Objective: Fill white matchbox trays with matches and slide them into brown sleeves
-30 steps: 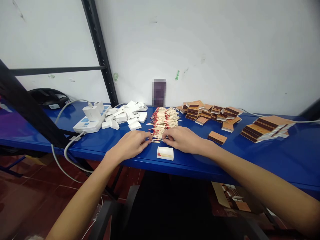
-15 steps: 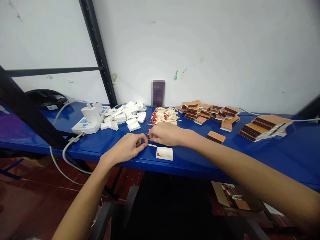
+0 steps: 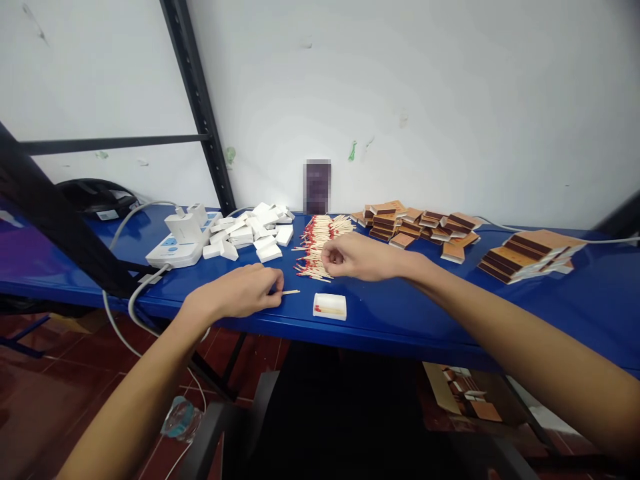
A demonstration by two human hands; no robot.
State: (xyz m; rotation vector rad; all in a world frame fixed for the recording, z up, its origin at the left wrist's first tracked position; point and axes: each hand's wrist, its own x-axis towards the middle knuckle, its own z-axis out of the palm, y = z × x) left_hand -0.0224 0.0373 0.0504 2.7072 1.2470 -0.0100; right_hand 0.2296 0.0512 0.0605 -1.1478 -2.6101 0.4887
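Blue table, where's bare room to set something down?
The table is bare along its front right, before the brown box stacks, and between the white trays and the left hand. The back middle is crowded: trays, matchstick pile, loose brown boxes.

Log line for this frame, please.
left hand: pinching matchstick | right hand: curled at match pile | open tray: few matches inside

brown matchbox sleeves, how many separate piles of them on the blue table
2. One loose heap of brown matchbox sleeves lies just right of the matchstick pile; one neater stacked row sits at the far right end. The right arm may hide loose ones.
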